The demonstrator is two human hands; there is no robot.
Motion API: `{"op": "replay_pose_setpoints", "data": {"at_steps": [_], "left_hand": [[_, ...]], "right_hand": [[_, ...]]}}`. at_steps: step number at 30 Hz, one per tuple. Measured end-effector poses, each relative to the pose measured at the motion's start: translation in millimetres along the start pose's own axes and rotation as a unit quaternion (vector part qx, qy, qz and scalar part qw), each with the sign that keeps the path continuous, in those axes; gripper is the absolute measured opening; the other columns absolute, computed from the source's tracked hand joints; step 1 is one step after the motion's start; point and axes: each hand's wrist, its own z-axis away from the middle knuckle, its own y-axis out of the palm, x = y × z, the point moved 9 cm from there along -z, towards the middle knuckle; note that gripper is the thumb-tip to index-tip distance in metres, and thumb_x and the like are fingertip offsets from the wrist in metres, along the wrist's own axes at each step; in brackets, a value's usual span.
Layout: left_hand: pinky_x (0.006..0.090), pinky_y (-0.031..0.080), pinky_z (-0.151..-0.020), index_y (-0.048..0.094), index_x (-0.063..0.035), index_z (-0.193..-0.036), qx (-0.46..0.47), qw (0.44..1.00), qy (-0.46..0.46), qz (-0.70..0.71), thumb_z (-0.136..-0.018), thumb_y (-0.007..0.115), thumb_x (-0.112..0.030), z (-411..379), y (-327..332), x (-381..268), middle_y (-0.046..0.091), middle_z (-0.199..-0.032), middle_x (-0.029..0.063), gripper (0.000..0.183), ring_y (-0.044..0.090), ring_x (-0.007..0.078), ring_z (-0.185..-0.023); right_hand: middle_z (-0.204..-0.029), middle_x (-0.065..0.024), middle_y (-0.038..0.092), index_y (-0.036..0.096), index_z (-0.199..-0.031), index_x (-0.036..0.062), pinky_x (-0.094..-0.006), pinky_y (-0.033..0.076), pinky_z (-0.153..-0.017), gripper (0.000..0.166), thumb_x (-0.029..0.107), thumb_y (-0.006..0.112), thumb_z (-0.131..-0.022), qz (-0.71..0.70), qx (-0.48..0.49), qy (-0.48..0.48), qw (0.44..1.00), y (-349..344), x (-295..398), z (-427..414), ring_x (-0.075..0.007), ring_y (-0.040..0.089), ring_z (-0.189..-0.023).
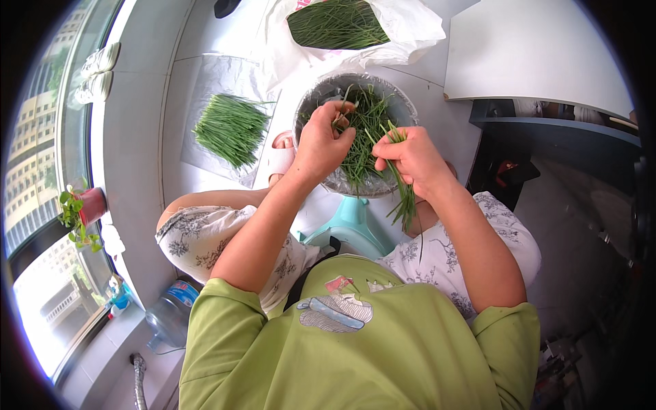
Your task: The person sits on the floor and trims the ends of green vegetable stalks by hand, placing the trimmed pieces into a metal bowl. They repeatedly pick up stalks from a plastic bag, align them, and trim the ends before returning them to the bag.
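Note:
My right hand [412, 156] grips a small bunch of green chives [405, 202], whose long ends hang down toward my knee. Over the lined bin [405, 97] is my left hand [325, 141], its fingers curled and the thumb apart from the fingertips. Thin green bits show at those fingers; whether they are held or lie behind is unclear. Loose chive scraps [361, 159] fill much of the bin, which stands between my feet. A neat pile of chives [230, 130] rests on a clear plastic sheet [197, 102] to the left.
Beyond the bin, a white plastic bag [410, 43] holds more chives [338, 25]. A turquoise stool [353, 225] is below me. On the right stands a white cabinet [528, 56]. Shoes [97, 74] and a potted plant [89, 205] line the window ledge; a large water bottle [171, 310] lies beside it.

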Motion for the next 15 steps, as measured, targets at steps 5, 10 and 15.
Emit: {"op": "replay_pose_setpoints", "data": {"at_steps": [5, 10, 15], "left_hand": [[0.0283, 0.046, -0.061, 0.065, -0.0016, -0.095, -0.017, 0.998, 0.057, -0.033, -0.076, 0.067, -0.007, 2, -3, -16, 0.057, -0.082, 0.0098, 0.02, 0.053, 0.0172, -0.062], [0.0301, 0.046, -0.059, 0.068, -0.0016, -0.095, -0.026, 0.988, 0.081, -0.132, -0.076, 0.071, -0.009, 3, -7, -20, 0.058, -0.078, 0.0094, 0.021, 0.056, 0.02, -0.062], [0.0322, 0.047, -0.058, 0.068, -0.0012, -0.091, 0.028, 0.997, 0.062, 0.026, -0.077, 0.07, -0.007, 4, 0, -23, 0.06, -0.077, 0.0094, 0.016, 0.059, 0.023, -0.064]], "right_hand": [[-0.061, -0.0089, 0.061, 0.058, -0.073, 0.004, -0.0228, 0.02, -0.032, 0.007, 0.006, 0.064, -0.075, -0.012, -0.015, -0.017, 1.0, -6, 6, -1, -0.0046, 0.035, -0.036], [-0.063, -0.0092, 0.061, 0.057, -0.076, 0.0034, -0.0208, 0.021, -0.032, 0.008, 0.007, 0.064, -0.078, 0.003, -0.017, -0.019, 1.0, -8, 12, 2, -0.0029, 0.034, -0.036], [-0.064, -0.0089, 0.061, 0.058, -0.078, 0.0018, -0.0194, 0.021, -0.033, 0.008, 0.008, 0.063, -0.08, 0.024, 0.009, -0.023, 0.999, -4, 12, 1, -0.0019, 0.034, -0.036]]}}
